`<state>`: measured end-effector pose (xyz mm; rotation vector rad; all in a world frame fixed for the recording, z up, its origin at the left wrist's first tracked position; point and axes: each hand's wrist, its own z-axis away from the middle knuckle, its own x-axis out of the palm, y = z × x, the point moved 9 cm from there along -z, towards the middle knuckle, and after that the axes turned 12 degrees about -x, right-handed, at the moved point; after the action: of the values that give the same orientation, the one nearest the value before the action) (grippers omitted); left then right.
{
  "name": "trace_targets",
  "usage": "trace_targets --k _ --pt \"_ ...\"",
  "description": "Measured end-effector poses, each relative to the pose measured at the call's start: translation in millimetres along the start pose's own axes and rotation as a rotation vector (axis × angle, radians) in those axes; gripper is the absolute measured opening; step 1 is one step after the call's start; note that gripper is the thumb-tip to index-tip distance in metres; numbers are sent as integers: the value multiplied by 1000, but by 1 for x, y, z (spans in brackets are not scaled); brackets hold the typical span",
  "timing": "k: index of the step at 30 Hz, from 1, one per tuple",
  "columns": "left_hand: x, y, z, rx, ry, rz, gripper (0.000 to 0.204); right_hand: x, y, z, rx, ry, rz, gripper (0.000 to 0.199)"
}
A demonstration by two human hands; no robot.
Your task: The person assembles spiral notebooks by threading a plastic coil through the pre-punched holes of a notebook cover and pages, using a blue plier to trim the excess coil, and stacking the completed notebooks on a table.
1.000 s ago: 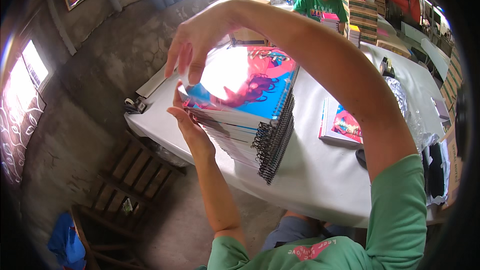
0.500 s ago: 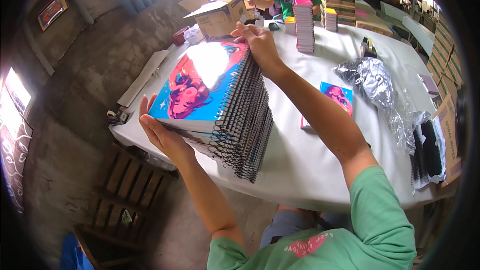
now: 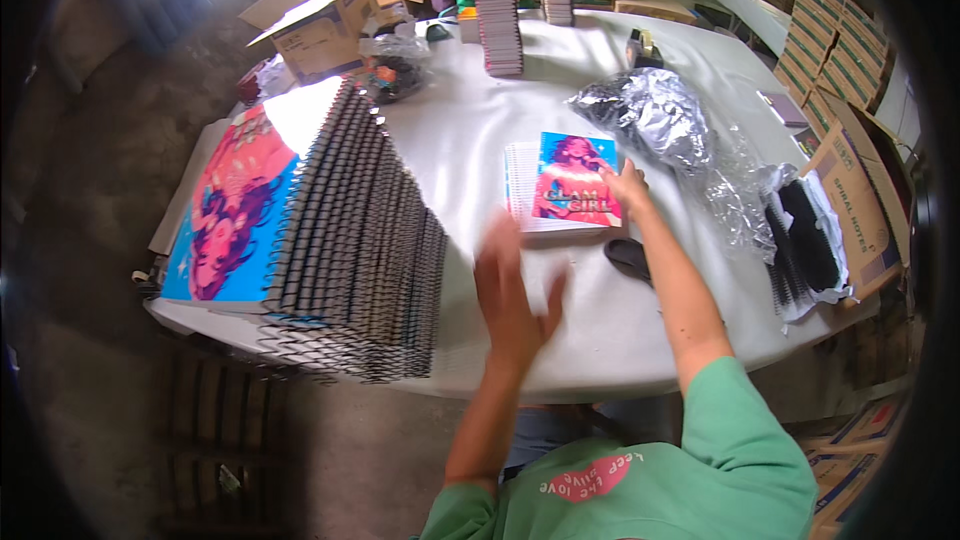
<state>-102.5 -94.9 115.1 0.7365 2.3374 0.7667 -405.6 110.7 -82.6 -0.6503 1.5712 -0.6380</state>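
A tall stack of black-spiral notebooks [image 3: 230,210] with blue and pink illustrated covers stands at the left of the table, no hand on it. Near the table's middle lies a low pile with a spiral notebook [image 3: 578,185] on top, its cover blue and pink. My right hand [image 3: 628,190] grips that notebook by its right edge, with fingertips over the cover; the underside of the grip is hidden. My left hand [image 3: 515,290] is raised just in front of the low pile, blurred, thumb apart from the fingers and nothing in it.
A dark oval object [image 3: 630,260] lies by my right forearm. Crumpled clear plastic [image 3: 665,120] and a tape dispenser [image 3: 643,48] sit beyond. On the right is an open carton [image 3: 850,190]; another carton [image 3: 325,30] stands far left. Across the table, a person in green stands behind a tall notebook stack [image 3: 497,25].
Both hands have left the tall stack, which now stands at the left. My right hand has moved right to the low pile's top notebook, and my left hand has come toward the middle.
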Motion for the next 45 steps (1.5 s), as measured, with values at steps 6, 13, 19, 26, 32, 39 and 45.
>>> trace_targets --k 6,13,19,26,32,39,45 --pt "167 -179 -6 -654 -602 -373 76 29 41 -39 65 -48 -409 41" --pt "164 -175 -3 -588 -659 -382 67 40 16 -3 313 -180 -964 14" --pt "183 -197 -15 -650 -399 -343 67 -1 -18 -1 -74 63 -428 27" --pt "153 -233 -34 -658 -172 91 51 -33 -83 39 -385 101 -647 34" --pt "148 -214 -44 -788 -186 621 22 -44 -78 46 -344 -26 -1021 37" --pt "126 -196 -44 -844 -124 59 54 -40 -69 37 -346 58 -866 28" --pt "131 -204 -43 -649 -50 -556 99 -75 -52 39 -432 383 -596 36"
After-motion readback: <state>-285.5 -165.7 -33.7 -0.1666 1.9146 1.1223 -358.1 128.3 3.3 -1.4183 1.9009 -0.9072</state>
